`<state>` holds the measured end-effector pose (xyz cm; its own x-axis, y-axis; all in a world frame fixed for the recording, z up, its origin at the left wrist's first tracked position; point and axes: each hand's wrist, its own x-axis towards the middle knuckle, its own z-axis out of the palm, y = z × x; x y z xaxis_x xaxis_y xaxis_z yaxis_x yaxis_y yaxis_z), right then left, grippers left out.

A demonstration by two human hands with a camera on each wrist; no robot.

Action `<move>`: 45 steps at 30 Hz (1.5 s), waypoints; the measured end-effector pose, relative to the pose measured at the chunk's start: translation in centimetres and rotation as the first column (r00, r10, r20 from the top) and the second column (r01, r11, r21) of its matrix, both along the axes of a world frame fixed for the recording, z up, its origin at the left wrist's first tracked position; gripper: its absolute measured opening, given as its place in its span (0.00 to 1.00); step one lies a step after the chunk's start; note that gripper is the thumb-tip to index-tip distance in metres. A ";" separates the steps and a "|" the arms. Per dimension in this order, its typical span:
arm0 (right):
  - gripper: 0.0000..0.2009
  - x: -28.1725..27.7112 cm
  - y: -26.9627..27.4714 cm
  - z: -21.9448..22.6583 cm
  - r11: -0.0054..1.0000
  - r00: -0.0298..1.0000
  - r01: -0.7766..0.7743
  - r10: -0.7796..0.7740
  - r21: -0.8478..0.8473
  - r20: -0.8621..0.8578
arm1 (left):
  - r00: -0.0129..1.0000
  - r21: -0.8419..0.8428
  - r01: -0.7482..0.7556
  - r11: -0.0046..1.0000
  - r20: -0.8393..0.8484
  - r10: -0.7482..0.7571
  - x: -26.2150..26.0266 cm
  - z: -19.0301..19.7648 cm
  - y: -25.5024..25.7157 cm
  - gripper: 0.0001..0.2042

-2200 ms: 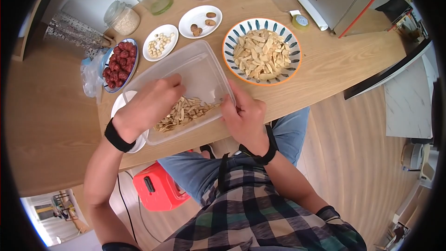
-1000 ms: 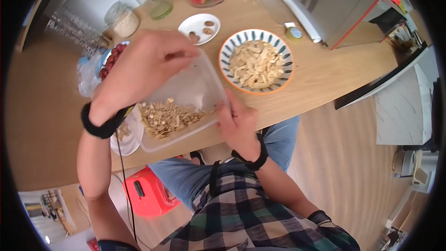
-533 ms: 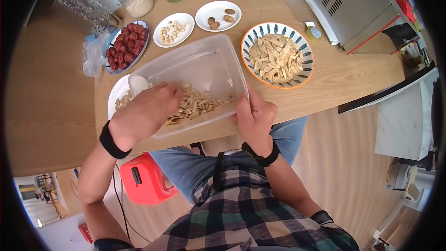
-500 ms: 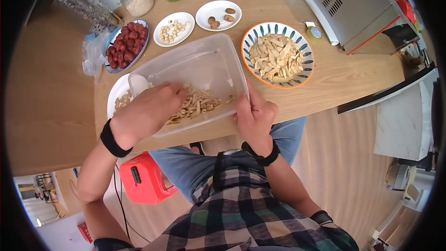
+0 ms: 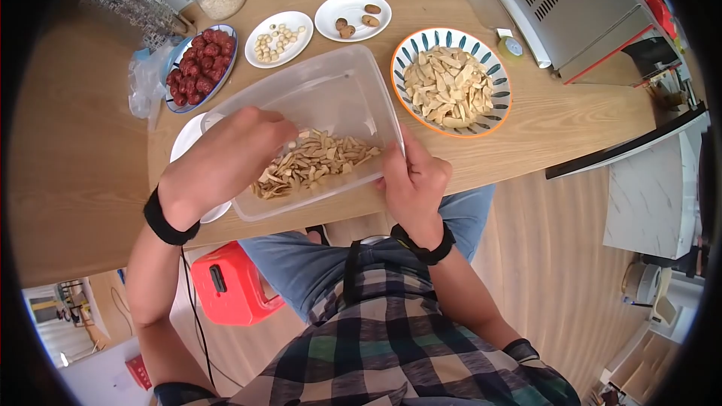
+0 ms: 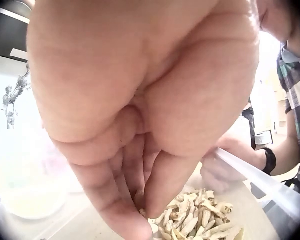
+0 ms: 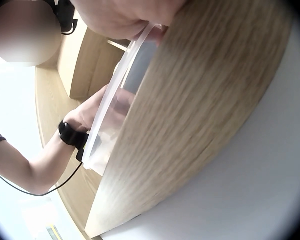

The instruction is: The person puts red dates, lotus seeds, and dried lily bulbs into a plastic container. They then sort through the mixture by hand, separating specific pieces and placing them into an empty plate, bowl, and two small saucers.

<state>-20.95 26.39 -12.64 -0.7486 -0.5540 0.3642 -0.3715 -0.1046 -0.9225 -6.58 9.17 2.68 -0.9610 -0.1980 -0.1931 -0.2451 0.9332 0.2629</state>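
Note:
A clear plastic container (image 5: pixel 331 90) stands tilted at the table's front edge, with thin pale dried slices (image 5: pixel 320 162) heaped along its near side. My right hand (image 5: pixel 414 184) grips its right rim, thumb on the near side. Inside the left part, my left hand (image 5: pixel 237 152) is over the slices, its knuckles up. In the left wrist view the thumb and fingers of that hand come together at a small pale piece (image 6: pixel 153 228), just above the heap. The palm hides most of the fingertips.
Behind the container are a plate of pale round seeds (image 5: pixel 282 60), a plate with several brown nuts (image 5: pixel 331 30), and a dish of red dates (image 5: pixel 180 101). A patterned bowl of larger slices (image 5: pixel 506 109) stands right. A white plate (image 5: pixel 184 139) lies partly under the container.
About a second ago my left hand was raised over the seed plate; it then went down into the slices. Since half a second ago it has lifted slightly, up and left. My right hand keeps its grip.

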 end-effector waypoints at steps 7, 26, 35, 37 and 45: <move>0.16 -0.1 0.0 0.2 1.000 1.000 -0.002 0.001 -0.015 -0.018 | 0.994 0.016 -0.087 0.996 0.065 0.086 0.8 0.4 -0.3 0.07; 0.15 -0.1 0.0 0.2 1.000 1.000 -0.010 0.010 -0.030 0.008 | 0.988 0.066 0.110 0.992 0.100 -0.116 -0.5 -2.8 0.6 0.06; 0.15 -0.1 0.0 0.3 1.000 1.000 0.000 0.000 0.004 -0.006 | 0.996 0.190 0.067 0.980 -0.072 -0.054 0.3 -1.2 -0.6 0.06; 0.15 -0.1 -0.1 0.3 1.000 1.000 0.013 -0.013 0.000 -0.014 | 0.984 0.191 0.102 0.976 -0.161 -0.071 0.6 -1.1 -0.6 0.07; 0.16 0.1 0.3 0.9 0.999 0.994 -0.049 0.048 0.002 0.094 | 0.899 0.680 -0.319 0.660 -0.003 0.437 2.9 1.2 -0.2 0.03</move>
